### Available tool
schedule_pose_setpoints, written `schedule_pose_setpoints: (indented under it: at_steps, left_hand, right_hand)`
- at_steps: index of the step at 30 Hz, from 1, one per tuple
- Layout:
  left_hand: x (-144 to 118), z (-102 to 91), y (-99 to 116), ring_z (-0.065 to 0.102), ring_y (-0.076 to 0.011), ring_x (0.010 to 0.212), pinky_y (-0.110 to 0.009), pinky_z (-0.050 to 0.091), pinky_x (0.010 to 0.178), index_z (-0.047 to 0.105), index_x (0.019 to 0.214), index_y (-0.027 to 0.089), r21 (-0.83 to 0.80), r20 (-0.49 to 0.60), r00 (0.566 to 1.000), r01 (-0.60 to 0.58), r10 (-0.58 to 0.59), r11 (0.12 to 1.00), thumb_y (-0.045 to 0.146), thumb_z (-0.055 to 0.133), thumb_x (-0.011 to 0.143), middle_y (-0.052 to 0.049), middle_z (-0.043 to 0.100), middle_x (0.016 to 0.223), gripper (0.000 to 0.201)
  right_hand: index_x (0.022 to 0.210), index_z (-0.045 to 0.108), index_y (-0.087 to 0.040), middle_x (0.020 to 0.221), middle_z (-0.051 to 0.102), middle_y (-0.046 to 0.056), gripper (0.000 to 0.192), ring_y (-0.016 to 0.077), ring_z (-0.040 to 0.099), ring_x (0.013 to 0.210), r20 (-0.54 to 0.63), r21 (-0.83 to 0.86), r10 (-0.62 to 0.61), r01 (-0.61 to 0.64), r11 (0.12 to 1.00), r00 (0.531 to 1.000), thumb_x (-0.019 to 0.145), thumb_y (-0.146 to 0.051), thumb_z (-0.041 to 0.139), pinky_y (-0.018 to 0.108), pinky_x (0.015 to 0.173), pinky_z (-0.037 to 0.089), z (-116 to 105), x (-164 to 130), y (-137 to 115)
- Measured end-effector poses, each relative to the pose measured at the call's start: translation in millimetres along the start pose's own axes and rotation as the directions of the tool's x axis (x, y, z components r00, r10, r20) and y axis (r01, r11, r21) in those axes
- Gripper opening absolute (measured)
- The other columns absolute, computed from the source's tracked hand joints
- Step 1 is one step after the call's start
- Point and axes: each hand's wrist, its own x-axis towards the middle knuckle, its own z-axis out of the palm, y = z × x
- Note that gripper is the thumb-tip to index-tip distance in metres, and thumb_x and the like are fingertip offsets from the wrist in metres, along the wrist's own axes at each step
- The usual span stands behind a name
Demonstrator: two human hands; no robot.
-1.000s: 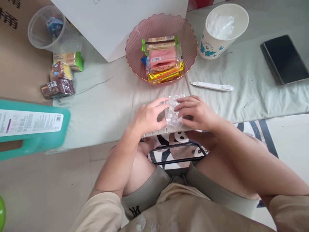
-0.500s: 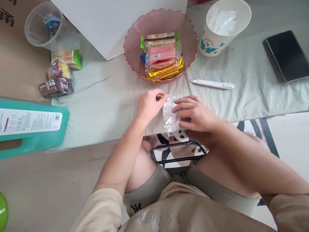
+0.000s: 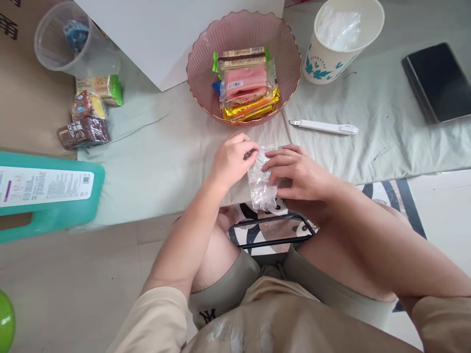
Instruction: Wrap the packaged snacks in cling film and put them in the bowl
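A crinkled clear plastic bag (image 3: 262, 189) lies at the front edge of the cloth-covered table, its lower end hanging over the edge. My left hand (image 3: 233, 159) pinches its upper left side between thumb and fingertips. From the right, my right hand (image 3: 300, 171) rests on the bag with fingers stretched and apart. Just beyond both hands stands a pink ribbed glass bowl (image 3: 200, 73) with a gold rim, holding several wrapped snacks (image 3: 246, 81). A white utility knife (image 3: 326, 127) lies right of the bowl.
A paper cup (image 3: 318, 61) with clear plastic inside and a black phone-like device (image 3: 441, 83) are at right. On the left are wrapped snacks (image 3: 88, 110), a clear plastic cup (image 3: 55, 59) lying tilted, and a teal jug (image 3: 96, 191). A white box (image 3: 147, 39) stands behind.
My left thumb and fingers have closed together at the bag's upper edge. The bag's lower end has shifted slightly. My right hand stays nearly in place.
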Motion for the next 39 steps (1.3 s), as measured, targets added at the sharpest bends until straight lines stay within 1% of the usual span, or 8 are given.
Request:
schedule_pose_setpoints:
  at_steps: [7, 10, 16, 20, 26, 29, 36, 39]
  left_hand:
    - [-6.2, -12.4, 4.0, 0.066, -0.0175, 0.090, -0.032, 0.054, 0.083, 0.071, 0.106, 0.021, -0.067, -0.094, 0.996, 0.001, -0.007, 0.998, 0.014, 0.060, 0.088, -0.005, 0.072, 0.103, 0.023]
    - [-14.8, -21.6, 7.7, 0.066, -0.0185, 0.089, -0.034, 0.055, 0.083, 0.068, 0.108, 0.022, -0.209, -0.008, 0.998, -0.065, 0.065, 0.976, 0.029, 0.056, 0.093, -0.006, 0.074, 0.102, 0.020]
    - [-22.9, -19.4, 8.8, 0.063, -0.0302, 0.124, -0.044, 0.046, 0.109, 0.064, 0.133, 0.020, -0.164, 0.159, 0.983, -0.062, 0.088, 0.985, 0.048, 0.084, 0.070, -0.011, 0.068, 0.132, 0.071]
    - [-20.1, -17.2, 13.2, 0.064, -0.0274, 0.116, -0.045, 0.042, 0.105, 0.070, 0.126, 0.025, -0.036, 0.199, 0.980, -0.019, 0.026, 0.999, 0.037, 0.084, 0.073, -0.004, 0.075, 0.109, 0.056]
    - [-21.2, -19.6, 13.8, 0.060, -0.0288, 0.112, -0.046, 0.039, 0.095, 0.073, 0.080, 0.024, -0.007, 0.229, 0.964, -0.139, 0.137, 0.990, 0.029, 0.083, 0.073, -0.003, 0.079, 0.109, 0.013]
    - [-24.1, -20.7, 11.7, 0.062, -0.0284, 0.110, -0.047, 0.037, 0.093, 0.061, 0.062, 0.020, -0.015, 0.268, 0.949, -0.166, 0.164, 0.986, 0.025, 0.079, 0.075, -0.001, 0.081, 0.103, 0.022]
    - [-25.1, -20.4, 11.4, 0.067, -0.0244, 0.103, -0.043, 0.038, 0.093, 0.072, 0.101, 0.024, -0.028, 0.256, 0.963, -0.080, 0.084, 0.996, 0.037, 0.078, 0.078, -0.002, 0.081, 0.102, 0.027]
    - [-24.1, -17.3, 9.1, 0.068, -0.0244, 0.103, -0.044, 0.038, 0.091, 0.074, 0.083, 0.024, -0.030, 0.253, 0.961, -0.112, 0.116, 0.993, 0.037, 0.063, 0.092, 0.000, 0.082, 0.097, 0.019]
  right_hand:
    - [0.077, 0.069, -0.023, 0.118, 0.077, 0.008, 0.024, 0.0358, 0.059, 0.138, -0.047, 0.026, -0.011, 0.012, 1.000, 0.999, 0.094, -0.040, 0.064, 0.055, 0.113, 0.041, 0.3, -2.2, 2.1]
    - [0.082, 0.074, -0.024, 0.116, 0.077, 0.010, 0.025, 0.0342, 0.064, 0.128, -0.146, 0.008, 0.062, -0.061, 0.998, 0.987, 0.096, -0.040, 0.061, 0.053, 0.107, 0.046, -0.7, -2.7, 3.3]
    - [0.093, 0.073, -0.024, 0.094, 0.079, 0.006, 0.025, 0.0236, 0.074, 0.097, -0.225, 0.169, 0.126, -0.089, 0.982, 0.966, 0.101, -0.039, 0.055, 0.040, 0.092, 0.054, -9.9, -1.4, 0.5]
    - [0.093, 0.069, -0.023, 0.094, 0.079, 0.007, 0.018, 0.0238, 0.075, 0.092, -0.175, 0.115, 0.174, -0.155, 0.981, 0.969, 0.097, -0.034, 0.056, 0.041, 0.092, 0.052, -10.3, -2.9, -0.1]
    - [0.088, 0.067, -0.024, 0.102, 0.081, 0.006, 0.009, 0.0324, 0.067, 0.128, -0.034, 0.034, 0.096, -0.095, 0.995, 0.995, 0.089, -0.030, 0.061, 0.052, 0.111, 0.036, -5.6, -4.0, 2.2]
    - [0.082, 0.064, -0.024, 0.097, 0.081, 0.004, 0.012, 0.0323, 0.068, 0.128, -0.016, 0.054, 0.095, -0.094, 0.994, 0.995, 0.090, -0.033, 0.062, 0.051, 0.111, 0.035, -6.6, -1.8, 2.9]
    - [0.091, 0.070, -0.023, 0.103, 0.082, 0.006, 0.018, 0.0329, 0.067, 0.130, -0.015, 0.050, 0.083, -0.082, 0.995, 0.996, 0.096, -0.037, 0.059, 0.053, 0.111, 0.035, -4.9, 0.3, 3.0]
    - [0.095, 0.073, -0.024, 0.098, 0.082, 0.006, 0.026, 0.0316, 0.069, 0.126, -0.048, 0.053, 0.102, -0.099, 0.994, 0.994, 0.100, -0.041, 0.055, 0.052, 0.110, 0.037, -4.0, 0.5, 3.4]
